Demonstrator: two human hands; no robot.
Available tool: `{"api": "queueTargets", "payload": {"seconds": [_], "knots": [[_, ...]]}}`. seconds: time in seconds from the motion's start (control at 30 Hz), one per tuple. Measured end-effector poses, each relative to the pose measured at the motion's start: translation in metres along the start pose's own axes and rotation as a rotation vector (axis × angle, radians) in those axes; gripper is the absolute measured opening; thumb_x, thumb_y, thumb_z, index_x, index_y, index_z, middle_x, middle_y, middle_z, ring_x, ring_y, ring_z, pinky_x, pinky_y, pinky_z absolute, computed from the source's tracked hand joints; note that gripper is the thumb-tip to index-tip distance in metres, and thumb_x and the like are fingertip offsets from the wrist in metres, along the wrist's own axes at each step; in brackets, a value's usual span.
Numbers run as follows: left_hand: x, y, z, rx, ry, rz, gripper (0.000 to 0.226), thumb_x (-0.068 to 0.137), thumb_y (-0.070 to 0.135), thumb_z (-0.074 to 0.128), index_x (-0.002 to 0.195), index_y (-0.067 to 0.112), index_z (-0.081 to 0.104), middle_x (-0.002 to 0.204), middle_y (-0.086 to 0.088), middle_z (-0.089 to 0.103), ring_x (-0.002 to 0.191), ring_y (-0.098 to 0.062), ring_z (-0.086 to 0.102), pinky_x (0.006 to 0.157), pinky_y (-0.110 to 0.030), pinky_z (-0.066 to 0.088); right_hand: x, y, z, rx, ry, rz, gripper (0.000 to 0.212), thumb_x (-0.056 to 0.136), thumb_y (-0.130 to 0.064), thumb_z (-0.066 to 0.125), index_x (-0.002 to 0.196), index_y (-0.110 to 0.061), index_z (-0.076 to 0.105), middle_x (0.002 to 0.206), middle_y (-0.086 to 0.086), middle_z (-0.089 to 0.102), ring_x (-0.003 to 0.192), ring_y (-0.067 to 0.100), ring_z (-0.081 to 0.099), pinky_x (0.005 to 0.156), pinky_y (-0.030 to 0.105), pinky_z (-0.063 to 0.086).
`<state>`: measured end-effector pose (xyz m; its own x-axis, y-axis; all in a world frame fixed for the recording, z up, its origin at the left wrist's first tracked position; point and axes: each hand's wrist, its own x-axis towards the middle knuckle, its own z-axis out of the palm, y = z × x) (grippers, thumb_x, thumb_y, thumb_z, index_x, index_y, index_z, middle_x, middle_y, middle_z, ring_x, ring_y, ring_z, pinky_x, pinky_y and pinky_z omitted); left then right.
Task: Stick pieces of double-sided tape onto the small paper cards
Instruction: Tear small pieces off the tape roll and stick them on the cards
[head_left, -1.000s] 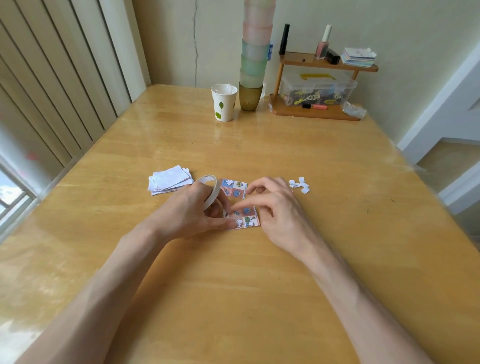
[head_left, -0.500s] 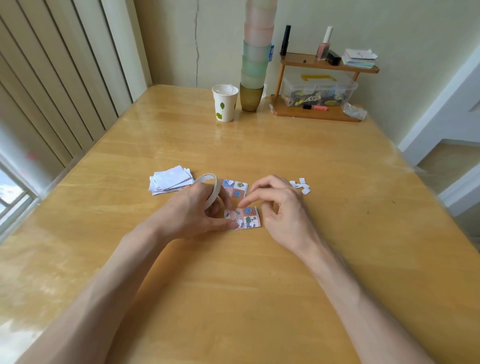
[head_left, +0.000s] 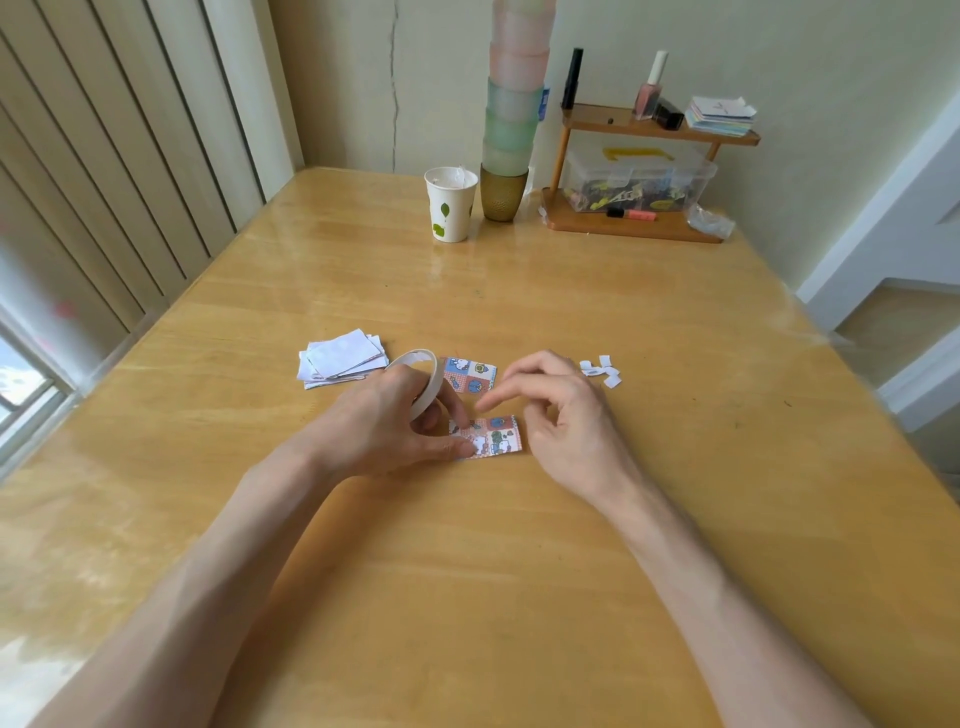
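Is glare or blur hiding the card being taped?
Head view: no; the patterned card by the left hand, which grips the tape roll, is slightly soft but readable; glare lies on the far table near the paper cup; wide-angle distortion slants the blinds at left.
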<state>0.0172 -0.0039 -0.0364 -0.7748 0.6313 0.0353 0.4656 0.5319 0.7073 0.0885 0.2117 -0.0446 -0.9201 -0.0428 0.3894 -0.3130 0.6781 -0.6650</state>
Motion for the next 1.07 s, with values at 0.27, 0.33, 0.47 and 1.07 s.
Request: {"api": "queueTargets", "payload": {"seconds": [0.27,0.33,0.47,1.07], "knots": [[0.000,-0.001,0.001,-0.005,0.020,0.010,0.026,0.078,0.042,0.089,0.093,0.033,0.069,0.062,0.019,0.050,0.058,-0.006,0.048,0.061,-0.021,0.038,0.000,-0.001,0.003,0.007,-0.019,0.001,0.071,0.077,0.024,0.037,0.096,-0.028,0.081,0.106,-0.009,0.060,0.097,0.007,0.054,0.074,0.009,0.036],[0.000,-0.001,0.001,-0.004,0.025,0.011,0.028,0.077,0.042,0.089,0.094,0.033,0.069,0.064,0.015,0.050,0.058,-0.005,0.048,0.061,-0.020,0.038,0.001,0.000,0.001,0.041,-0.021,0.024,0.073,0.076,0.023,0.036,0.098,-0.030,0.081,0.106,-0.009,0.060,0.096,0.008,0.056,0.069,0.011,0.035],[0.001,-0.001,0.001,-0.006,0.031,0.002,0.031,0.076,0.045,0.090,0.094,0.033,0.068,0.062,0.019,0.049,0.058,-0.005,0.047,0.059,-0.019,0.038,-0.003,0.001,0.006,-0.112,-0.079,-0.064,0.071,0.078,0.024,0.042,0.092,-0.032,0.082,0.106,-0.011,0.059,0.106,0.012,0.049,0.088,0.008,0.032],[-0.003,0.003,0.000,-0.016,0.039,-0.025,0.030,0.076,0.042,0.090,0.096,0.033,0.069,0.065,0.014,0.050,0.058,-0.003,0.050,0.061,-0.017,0.039,0.007,0.011,0.007,-0.130,0.091,0.082,0.024,0.097,-0.015,0.068,0.115,-0.026,0.077,0.113,-0.007,0.061,0.114,0.014,0.054,0.099,0.022,0.040]]}}
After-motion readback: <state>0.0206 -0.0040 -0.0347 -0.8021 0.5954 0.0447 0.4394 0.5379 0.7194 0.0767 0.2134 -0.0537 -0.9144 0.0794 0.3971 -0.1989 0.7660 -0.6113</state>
